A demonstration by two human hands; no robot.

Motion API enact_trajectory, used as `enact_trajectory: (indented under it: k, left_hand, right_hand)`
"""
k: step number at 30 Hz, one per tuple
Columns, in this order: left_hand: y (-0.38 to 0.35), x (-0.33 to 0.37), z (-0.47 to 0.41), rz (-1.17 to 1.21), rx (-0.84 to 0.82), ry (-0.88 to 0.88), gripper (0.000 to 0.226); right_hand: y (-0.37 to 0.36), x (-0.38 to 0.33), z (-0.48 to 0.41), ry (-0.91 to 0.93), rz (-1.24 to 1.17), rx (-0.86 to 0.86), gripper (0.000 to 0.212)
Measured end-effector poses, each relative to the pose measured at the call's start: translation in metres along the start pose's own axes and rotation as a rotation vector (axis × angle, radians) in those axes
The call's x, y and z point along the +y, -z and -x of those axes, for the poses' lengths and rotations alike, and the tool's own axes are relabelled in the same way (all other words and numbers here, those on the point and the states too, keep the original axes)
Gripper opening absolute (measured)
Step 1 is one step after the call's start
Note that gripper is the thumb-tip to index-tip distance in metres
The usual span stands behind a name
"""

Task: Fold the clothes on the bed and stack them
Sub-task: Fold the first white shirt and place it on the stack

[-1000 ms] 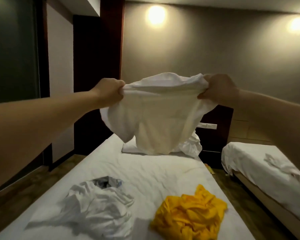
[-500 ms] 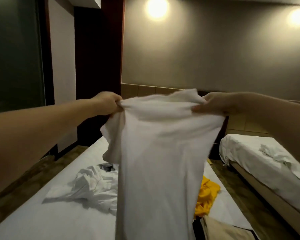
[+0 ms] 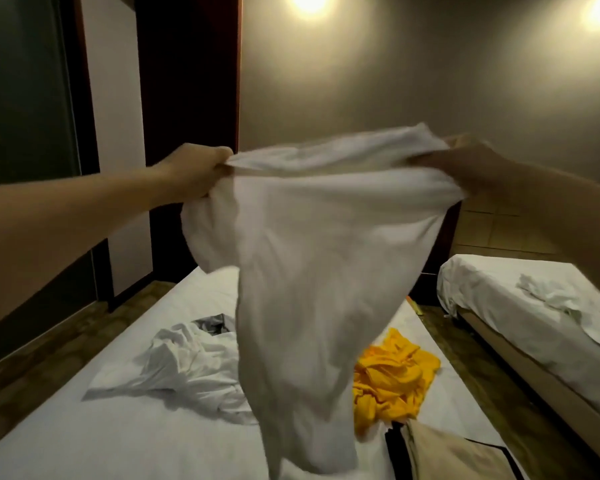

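The room was dim, with a grey wall lit by two lamps, and a white-sheeted bed [image 3: 84,427] ran away from the camera. A second bed [image 3: 492,289] stood well apart on the right. Above the near bed a white garment [image 3: 309,271] hung unfolded in the air, its lower end trailing toward the sheet. Beneath it lay a crumpled white garment [image 3: 187,368] and, near it on the right, a crumpled yellow garment [image 3: 392,379]. A beige piece [image 3: 440,455] lay flatter at the near edge. The left hand [image 3: 194,171] and the right hand [image 3: 471,164] each clenched a top corner of the hanging garment. No stack showed, so the task looked barely begun, with at least three pieces left. A dark print on the crumpled white garment was too blurred to read; no other writing showed.
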State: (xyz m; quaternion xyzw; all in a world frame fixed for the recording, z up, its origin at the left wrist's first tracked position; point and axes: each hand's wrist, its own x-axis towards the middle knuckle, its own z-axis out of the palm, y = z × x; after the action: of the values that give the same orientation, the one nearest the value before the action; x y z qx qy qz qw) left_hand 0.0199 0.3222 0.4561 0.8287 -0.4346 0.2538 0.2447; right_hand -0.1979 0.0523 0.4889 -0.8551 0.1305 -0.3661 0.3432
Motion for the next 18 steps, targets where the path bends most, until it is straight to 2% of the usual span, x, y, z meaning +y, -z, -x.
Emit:
enact_trajectory:
  k: [1,4,5,6,8,9,10,13,16,18]
  left_hand:
    - [-0.001,-0.001,-0.001,0.000,-0.016,-0.019,0.021]
    - [-0.008,-0.006,-0.002,0.049,-0.129,-0.031,0.019]
    - [-0.012,-0.010,-0.002,0.087,-0.153,-0.014,0.019]
    - [-0.016,-0.012,-0.001,0.163,-0.181,0.028,0.020]
    - [-0.026,-0.010,0.002,0.281,-0.316,0.114,0.021]
    - [-0.033,-0.006,0.006,0.249,-0.404,0.122,0.018]
    - [-0.041,-0.004,0.008,0.197,-0.432,0.113,0.014]
    - [-0.050,0.000,0.006,0.122,-0.217,0.069,0.011]
    - [-0.056,-0.002,0.001,-0.034,-0.182,0.022,0.013]
    - [-0.059,0.003,-0.001,-0.116,-0.273,0.035,0.022]
  right_hand:
    - [0.005,-0.003,-0.003,-0.026,0.020,-0.087,0.015]
    - [0.015,-0.015,-0.001,-0.244,0.156,-0.443,0.065]
    - [0.016,-0.015,-0.002,-0.259,0.254,-0.503,0.066]
    - [0.014,-0.010,-0.004,-0.227,0.306,-0.473,0.051]
    - [0.008,0.000,-0.009,-0.038,0.393,-0.151,0.019]
    - [0.003,0.004,-0.010,0.093,0.523,-0.027,0.016]
    - [-0.004,0.011,-0.010,0.214,0.625,-0.006,0.020]
    - [-0.014,0.031,-0.008,0.344,0.680,0.038,0.026]
    - [-0.017,0.042,-0.006,0.292,0.830,0.112,0.044]
    - [-0.016,0.045,-0.006,0.216,0.900,0.103,0.039]
